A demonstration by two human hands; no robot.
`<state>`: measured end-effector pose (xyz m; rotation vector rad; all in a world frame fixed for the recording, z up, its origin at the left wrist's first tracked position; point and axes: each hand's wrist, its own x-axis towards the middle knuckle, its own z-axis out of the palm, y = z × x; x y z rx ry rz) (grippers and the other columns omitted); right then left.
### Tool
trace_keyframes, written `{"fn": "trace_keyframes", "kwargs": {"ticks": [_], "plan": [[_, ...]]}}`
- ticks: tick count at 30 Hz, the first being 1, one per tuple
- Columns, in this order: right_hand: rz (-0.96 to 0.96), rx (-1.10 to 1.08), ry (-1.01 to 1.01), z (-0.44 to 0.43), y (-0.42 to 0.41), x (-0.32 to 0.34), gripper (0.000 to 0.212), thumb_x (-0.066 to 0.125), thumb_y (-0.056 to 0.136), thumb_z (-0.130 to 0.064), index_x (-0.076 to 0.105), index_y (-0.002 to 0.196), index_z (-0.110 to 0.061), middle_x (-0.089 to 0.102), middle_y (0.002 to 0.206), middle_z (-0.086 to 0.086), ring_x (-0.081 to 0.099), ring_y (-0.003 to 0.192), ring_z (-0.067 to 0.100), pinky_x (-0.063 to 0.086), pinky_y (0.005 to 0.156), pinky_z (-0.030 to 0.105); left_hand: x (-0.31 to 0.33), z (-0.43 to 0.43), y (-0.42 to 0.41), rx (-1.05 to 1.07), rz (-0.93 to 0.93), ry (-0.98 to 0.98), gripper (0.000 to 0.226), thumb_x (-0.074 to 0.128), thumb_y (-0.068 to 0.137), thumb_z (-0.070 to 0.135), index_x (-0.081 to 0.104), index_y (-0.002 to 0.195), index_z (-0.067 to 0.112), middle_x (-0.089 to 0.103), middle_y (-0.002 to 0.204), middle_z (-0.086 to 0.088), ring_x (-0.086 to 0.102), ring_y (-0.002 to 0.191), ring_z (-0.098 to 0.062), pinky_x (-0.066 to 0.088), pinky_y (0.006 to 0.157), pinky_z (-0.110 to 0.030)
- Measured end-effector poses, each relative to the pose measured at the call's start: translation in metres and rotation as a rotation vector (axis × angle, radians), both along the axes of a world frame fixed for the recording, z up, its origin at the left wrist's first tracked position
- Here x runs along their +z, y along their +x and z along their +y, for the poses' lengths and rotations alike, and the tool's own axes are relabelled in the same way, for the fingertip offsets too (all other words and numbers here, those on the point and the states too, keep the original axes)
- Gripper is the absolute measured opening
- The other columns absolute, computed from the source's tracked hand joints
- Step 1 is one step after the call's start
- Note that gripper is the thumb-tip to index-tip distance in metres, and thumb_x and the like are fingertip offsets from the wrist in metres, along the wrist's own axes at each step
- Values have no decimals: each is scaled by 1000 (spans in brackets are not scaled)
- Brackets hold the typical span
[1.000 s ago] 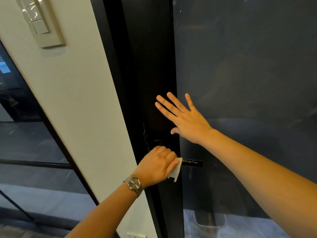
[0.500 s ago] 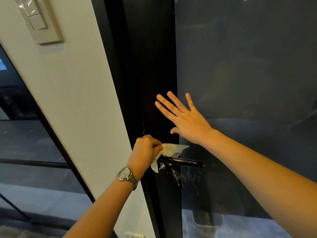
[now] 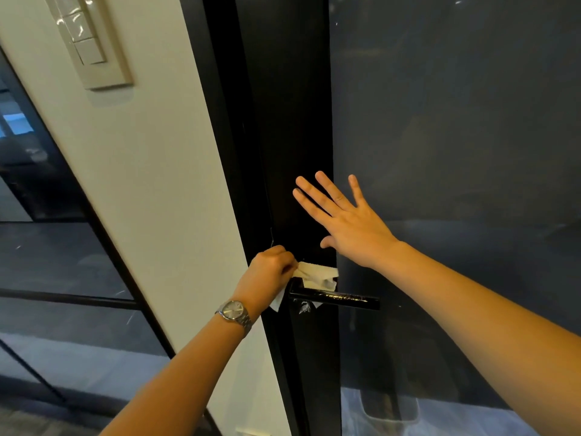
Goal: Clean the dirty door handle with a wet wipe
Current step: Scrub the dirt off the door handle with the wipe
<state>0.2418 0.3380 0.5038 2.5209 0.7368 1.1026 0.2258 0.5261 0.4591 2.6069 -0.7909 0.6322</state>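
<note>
**A:** Hands first.

**B:** The right hand [image 3: 349, 228] is flat and relaxed, with fingers spread and straight. Its palm presses on the door [image 3: 292, 121] where the dark stile meets the glass panel [image 3: 456, 121], the same spot as a second ago. The left hand [image 3: 270, 272], watch [image 3: 234, 311] on the wrist, pinches one end of the wet wipe [image 3: 317, 273].

**A:** What's changed?

**B:** A second ago the left hand was wrapped over the inner end of the door handle [image 3: 339, 299], with the wipe under it. It has since come off, to the left and slightly up. The lever now shows bare along its length.

**A:** Meaning for the job?

**B:** One pass is probably done and the grip is being reset for another. I wouldn't call it finished. There are pale streaks [image 3: 305, 306] just under the lever's inner end, and its top face looks smeared.

**A:** And the wipe relative to the hands?

**B:** It trails right from the left fingers and lies against the stile just above the lever. I can't tell whether its lower edge touches the lever. The right thumb is above it, near but apart.
</note>
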Motion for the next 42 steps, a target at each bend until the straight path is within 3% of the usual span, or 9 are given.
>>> {"fn": "trace_keyframes", "kwargs": {"ticks": [13, 20, 23, 26, 32, 35, 38, 40, 42], "plan": [[-9, -10, 2, 0, -1, 1, 113, 82, 63, -38, 11, 149, -17, 13, 158, 5, -1, 144, 25, 5, 108, 59, 1, -14, -2, -146, -102, 217, 10, 73, 70, 3, 66, 77, 5, 64, 81, -10, 64, 69, -22, 58, 56, -31], [-32, -18, -6, 1, -2, 1, 113, 82, 61, -40, 15, 149, -15, 16, 158, 6, 3, 143, 27, 8, 107, 59, -4, -9, -5, 22, 18, -110, 13, 60, 85, 10, 67, 91, 1, 62, 96, -11, 59, 82, -16, 41, 75, -10], [5, -20, -2, 0, -1, 1, 114, 81, 64, -39, 8, 149, -18, 8, 159, 3, -11, 144, 23, 3, 108, 58, -1, -11, -7, 24, -34, -138, 10, 61, 84, 7, 67, 88, 0, 63, 92, -13, 60, 78, -20, 49, 75, -21], [49, -16, 8, 0, 0, 0, 113, 78, 68, -38, 1, 149, -21, -3, 158, -1, -26, 141, 21, -4, 109, 57, 4, -11, -3, 109, -86, -279, 10, 60, 84, 5, 67, 89, -1, 62, 93, -14, 54, 77, -13, 43, 72, -18], [36, -15, 11, 0, -1, 1, 112, 80, 65, -39, 8, 149, -19, 10, 159, 4, -8, 144, 24, 2, 108, 58, -16, -21, -9, 75, -59, -242, 22, 55, 89, 15, 65, 108, 7, 62, 109, -10, 59, 97, -18, 38, 85, -9], [15, -11, 1, 0, -2, 0, 111, 80, 64, -39, 12, 149, -16, 17, 158, 6, 5, 143, 26, 6, 107, 58, -21, -19, -11, 271, 80, -442, 22, 50, 92, 17, 62, 109, 8, 60, 108, -9, 53, 84, -11, 36, 66, 1], [19, -9, -3, 0, -1, 1, 110, 79, 65, -41, 12, 148, -16, 17, 158, 6, 6, 143, 28, 6, 107, 57, -21, -26, -9, 411, 224, -584, 22, 49, 93, 15, 61, 108, 6, 63, 103, -13, 58, 77, -19, 44, 63, -13], [55, -6, 6, -1, -1, 1, 110, 78, 67, -40, 8, 149, -17, 8, 158, 5, -4, 144, 27, 3, 108, 58, -18, -31, -9, 458, 295, -646, 20, 48, 93, 13, 62, 103, 4, 64, 92, -14, 59, 70, -19, 43, 55, -14], [106, 8, 21, -1, -2, 1, 111, 77, 70, -38, 1, 149, -20, -5, 157, 2, -23, 142, 22, -3, 109, 57, -18, -30, -10, 484, 358, -683, 19, 48, 91, 8, 62, 79, 4, 58, 70, -8, 51, 54, -14, 35, 41, -9]]}}
